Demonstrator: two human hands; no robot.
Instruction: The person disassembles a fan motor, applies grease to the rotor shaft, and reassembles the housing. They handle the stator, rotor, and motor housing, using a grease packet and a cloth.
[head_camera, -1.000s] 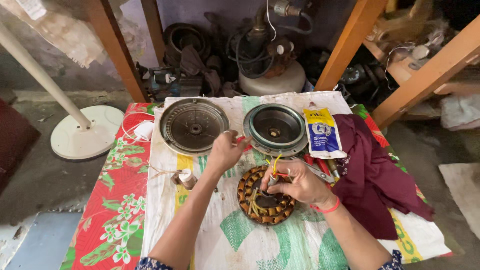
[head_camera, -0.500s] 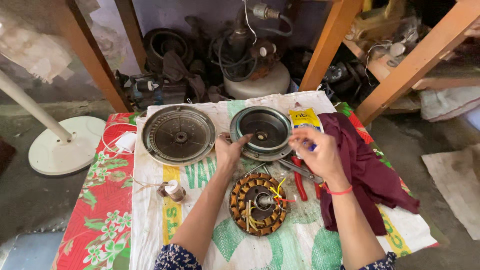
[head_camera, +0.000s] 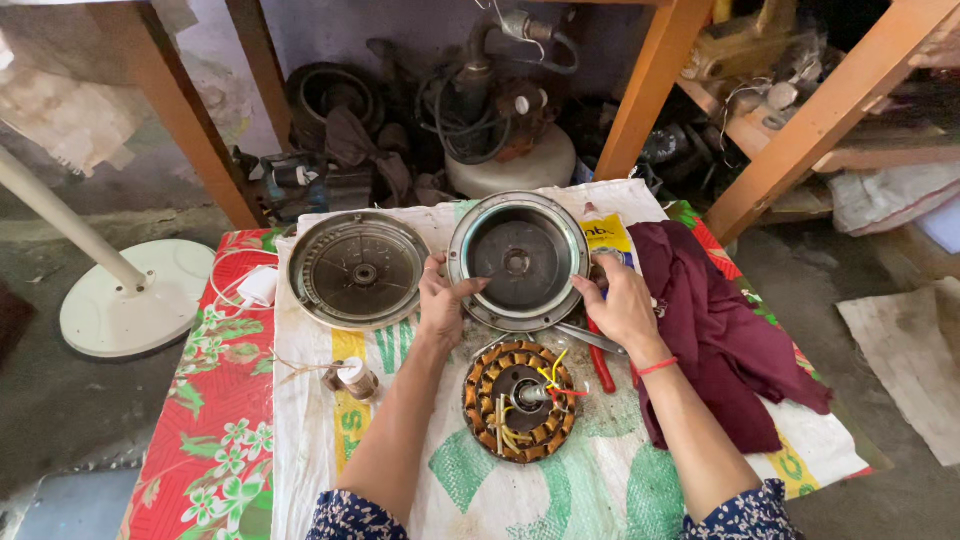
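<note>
My left hand (head_camera: 441, 297) and my right hand (head_camera: 617, 301) grip a round metal motor housing (head_camera: 517, 259) by its left and right rims, its hollow side facing me. Just below it on the white woven sack (head_camera: 420, 470) lies a copper-wound stator (head_camera: 520, 399) with yellow and red wires sticking out of its middle. A second round metal cover (head_camera: 358, 270) lies to the left of the housing. Under my right hand sit pliers with red handles (head_camera: 600, 362).
A maroon cloth (head_camera: 720, 330) lies at the right of the table. A small spool (head_camera: 352, 378) rests at the left, on the sack over a red floral tablecloth (head_camera: 215, 400). A white fan base (head_camera: 135, 300) stands on the floor. Wooden shelf legs (head_camera: 650, 90) and motor parts crowd the back.
My right hand left the stator wires and went up to the housing's right rim. My left hand took its left rim. The housing now stands tilted up between both hands.
</note>
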